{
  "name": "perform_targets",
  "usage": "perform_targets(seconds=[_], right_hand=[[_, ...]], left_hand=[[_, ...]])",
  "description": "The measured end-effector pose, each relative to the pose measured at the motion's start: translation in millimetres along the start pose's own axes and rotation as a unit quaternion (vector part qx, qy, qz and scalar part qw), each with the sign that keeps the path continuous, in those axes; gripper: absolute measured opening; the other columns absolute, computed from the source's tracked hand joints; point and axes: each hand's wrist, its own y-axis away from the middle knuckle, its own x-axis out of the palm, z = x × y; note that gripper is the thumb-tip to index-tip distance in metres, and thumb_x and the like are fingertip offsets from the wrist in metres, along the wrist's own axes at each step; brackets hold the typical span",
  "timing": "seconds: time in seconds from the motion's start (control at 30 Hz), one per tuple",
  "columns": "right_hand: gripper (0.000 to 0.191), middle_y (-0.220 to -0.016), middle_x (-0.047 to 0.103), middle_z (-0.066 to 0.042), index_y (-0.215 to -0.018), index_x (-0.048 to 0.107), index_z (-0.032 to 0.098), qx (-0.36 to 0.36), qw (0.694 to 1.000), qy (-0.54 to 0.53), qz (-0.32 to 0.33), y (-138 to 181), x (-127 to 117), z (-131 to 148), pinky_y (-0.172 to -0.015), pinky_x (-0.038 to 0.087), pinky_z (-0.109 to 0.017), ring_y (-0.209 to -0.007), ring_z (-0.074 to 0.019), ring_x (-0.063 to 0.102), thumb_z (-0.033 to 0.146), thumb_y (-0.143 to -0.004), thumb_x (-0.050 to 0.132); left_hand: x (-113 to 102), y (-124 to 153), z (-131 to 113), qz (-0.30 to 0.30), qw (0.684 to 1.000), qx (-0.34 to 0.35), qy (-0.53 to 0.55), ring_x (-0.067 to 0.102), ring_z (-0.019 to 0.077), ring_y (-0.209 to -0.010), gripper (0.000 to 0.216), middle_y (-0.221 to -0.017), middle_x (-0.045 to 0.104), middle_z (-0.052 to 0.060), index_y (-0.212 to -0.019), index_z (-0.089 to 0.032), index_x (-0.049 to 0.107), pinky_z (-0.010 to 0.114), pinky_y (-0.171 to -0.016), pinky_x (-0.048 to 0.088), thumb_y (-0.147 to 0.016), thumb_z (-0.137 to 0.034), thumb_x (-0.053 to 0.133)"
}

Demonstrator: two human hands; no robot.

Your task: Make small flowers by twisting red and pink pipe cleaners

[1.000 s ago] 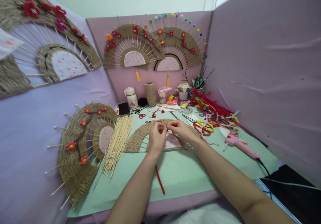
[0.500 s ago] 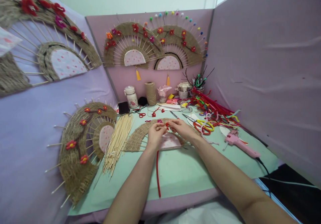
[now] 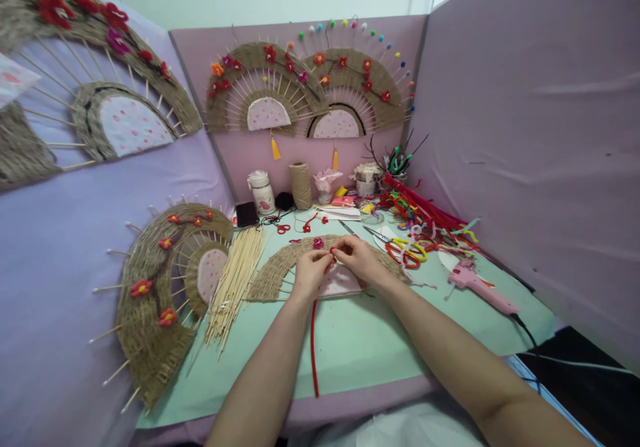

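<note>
My left hand [image 3: 312, 273] and my right hand [image 3: 357, 259] meet over a twine-woven fan [image 3: 273, 271], fingertips close together. Both pinch a red pipe cleaner [image 3: 315, 350], whose upper end is bent small between the fingers. Its long straight tail hangs down past my left wrist toward the table's front edge. The fan lies flat beneath, with a spotted pink half-circle [image 3: 340, 282] at its centre and a magenta flower [image 3: 319, 242] near its top edge. My fingers hide part of the fan and the exact shape of the bent end.
Bamboo sticks [image 3: 235, 287] lie left beside an upright flowered fan [image 3: 160, 300]. Yellow-and-red-handled scissors [image 3: 407, 252], a pink glue gun [image 3: 483, 288] and a heap of pipe cleaners [image 3: 430, 217] are on the right. A twine spool [image 3: 301, 185] and a white bottle [image 3: 261, 193] stand behind.
My fingertips have shifted slightly around the bent end of the red pipe cleaner. Its hanging tail has swung a little to the left. The surrounding things look unmoved.
</note>
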Motion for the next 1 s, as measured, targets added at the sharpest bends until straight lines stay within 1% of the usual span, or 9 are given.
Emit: perform_targets(seconds=[0.13, 0.3, 0.4, 0.5, 0.6, 0.67, 0.77, 0.87, 1.0], right_hand=[[0.007, -0.073, 0.059, -0.002, -0.071, 0.058, 0.017, -0.054, 0.996, 0.073, -0.014, 1.4, -0.9, 2.7, -0.067, 0.038, -0.025, -0.07, -0.0133, 0.05, 0.02, -0.074, 0.053], [0.022, -0.07, 0.06, -0.001, -0.072, 0.061, 0.015, 0.056, 0.995, -0.064, 0.044, -3.1, -4.8, 5.2, -0.062, 0.038, -0.024, -0.065, -0.0126, 0.051, 0.032, -0.079, 0.048], [0.023, -0.07, 0.06, -0.001, -0.073, 0.061, 0.015, 0.068, 0.992, -0.094, 0.041, -3.4, -6.0, 6.0, -0.062, 0.038, -0.023, -0.066, -0.0127, 0.051, 0.034, -0.078, 0.051], [0.019, -0.068, 0.059, 0.0, -0.069, 0.061, 0.016, 0.047, 0.995, -0.081, 0.041, -1.8, -7.8, 7.8, -0.062, 0.037, -0.024, -0.066, -0.0129, 0.05, 0.033, -0.075, 0.055], [0.021, -0.067, 0.058, 0.0, -0.07, 0.06, 0.016, 0.06, 0.988, -0.12, 0.075, -2.0, -9.7, 8.9, -0.061, 0.038, -0.024, -0.065, -0.0125, 0.049, 0.036, -0.075, 0.055], [0.024, -0.068, 0.057, 0.0, -0.076, 0.061, 0.016, 0.097, 0.977, -0.171, 0.087, -3.3, -9.2, 7.5, -0.057, 0.037, -0.022, -0.061, -0.0108, 0.047, 0.039, -0.076, 0.055], [0.029, -0.074, 0.058, 0.0, -0.088, 0.06, 0.017, 0.163, 0.951, -0.253, 0.072, -4.4, -4.9, 1.7, -0.051, 0.035, -0.02, -0.058, -0.0085, 0.046, 0.043, -0.077, 0.054], [0.03, -0.079, 0.059, -0.001, -0.085, 0.059, 0.017, 0.203, 0.924, -0.316, 0.074, -2.3, 1.6, -4.4, -0.051, 0.036, -0.019, -0.062, -0.0086, 0.05, 0.045, -0.074, 0.058], [0.029, -0.067, 0.056, 0.002, -0.08, 0.059, 0.016, 0.243, 0.889, -0.366, 0.13, 2.1, 10.1, -5.9, -0.05, 0.034, -0.019, -0.055, -0.007, 0.048, 0.041, -0.066, 0.068]], left_hand=[[0.7, -0.3, 1.4, -0.025, 0.999, 0.006, -0.022, 0.049, 0.0096, -0.047, 0.012, -0.05, 0.059, 0.0, -0.064, -0.013, 0.067, 0.021, -0.048, 0.036, -0.056, -0.02, 0.062], [1.8, 5.4, -9.9, -0.02, 1.0, -0.011, 0.011, 0.051, 0.0096, -0.049, 0.009, -0.053, 0.061, 0.002, -0.061, -0.013, 0.066, 0.021, -0.051, 0.038, -0.057, -0.02, 0.064], [2.6, 6.9, -11.2, -0.017, 1.0, -0.015, 0.018, 0.05, 0.0092, -0.048, 0.008, -0.053, 0.06, 0.001, -0.061, -0.013, 0.066, 0.021, -0.05, 0.038, -0.057, -0.02, 0.064], [1.4, 5.3, -6.3, 0.006, 1.0, -0.014, 0.025, 0.049, 0.0085, -0.047, 0.007, -0.052, 0.06, 0.001, -0.059, -0.013, 0.066, 0.02, -0.049, 0.036, -0.057, -0.02, 0.065], [-1.9, 3.7, -3.7, 0.067, 0.993, -0.057, 0.072, 0.051, 0.0083, -0.049, 0.012, -0.056, 0.061, 0.003, -0.059, -0.012, 0.065, 0.02, -0.051, 0.037, -0.057, -0.023, 0.068], [-4.3, 3.5, -5.3, 0.088, 0.985, -0.093, 0.112, 0.052, 0.0086, -0.051, 0.017, -0.058, 0.062, 0.003, -0.062, -0.012, 0.065, 0.02, -0.053, 0.039, -0.055, -0.026, 0.072], [-6.4, 3.6, -9.4, 0.058, 0.982, -0.1, 0.15, 0.054, 0.0095, -0.053, 0.025, -0.059, 0.061, 0.002, -0.068, -0.013, 0.065, 0.021, -0.052, 0.04, -0.051, -0.028, 0.076], [-6.3, 2.8, -11.3, 0.023, 0.981, -0.076, 0.177, 0.053, 0.0089, -0.054, 0.026, -0.059, 0.061, 0.0, -0.067, -0.013, 0.063, 0.02, -0.052, 0.041, -0.048, -0.025, 0.077], [-5.4, 2.0, -12.1, 0.01, 0.976, -0.07, 0.207, 0.056, 0.0097, -0.057, 0.026, -0.062, 0.063, 0.001, -0.066, -0.013, 0.061, 0.022, -0.058, 0.043, -0.046, -0.021, 0.076]])
